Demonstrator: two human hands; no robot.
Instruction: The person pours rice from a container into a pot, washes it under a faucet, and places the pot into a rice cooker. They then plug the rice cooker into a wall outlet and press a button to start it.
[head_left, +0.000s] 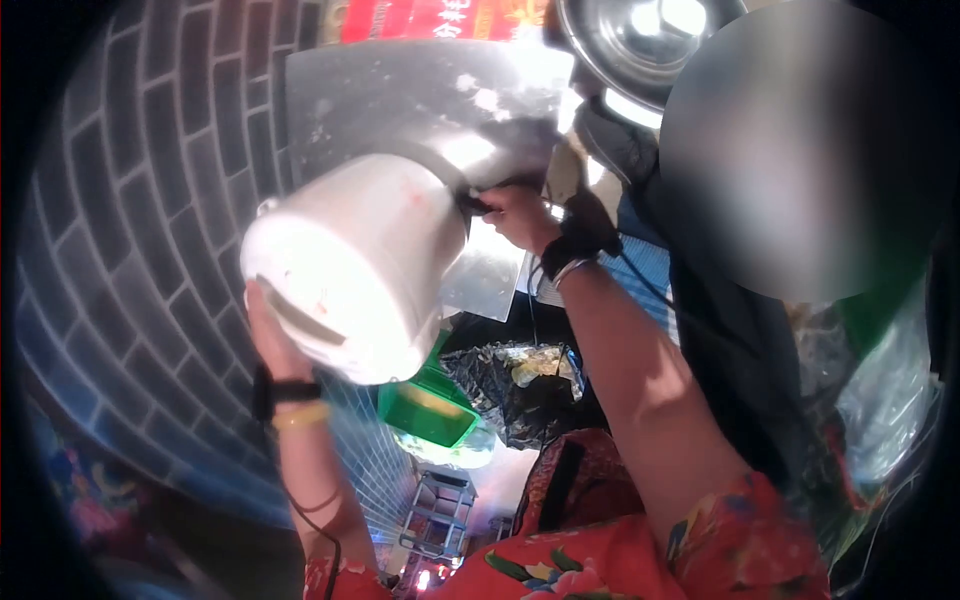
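A large white bucket-shaped container (375, 240) is held tilted over a metal sheet, its brightly lit round end turned towards me. Against the lower left of that end is my left hand (272, 330), beside a curved slot or grip; some of its fingers are hidden by the container. At the opposite end, my right hand (515, 215) is closed around a dark part that looks like a handle or rim. The container's far opening is out of sight. Both wrists wear dark bands with cords.
Beneath the container lies the shiny metal sheet (400, 100). A steel basin (640, 45) and red printed packaging (440, 18) are behind. Nearer me are a green bin (425, 415) and a black plastic bag (500, 400). Grey brick-patterned wall (150, 200) rises at left; a person stands right.
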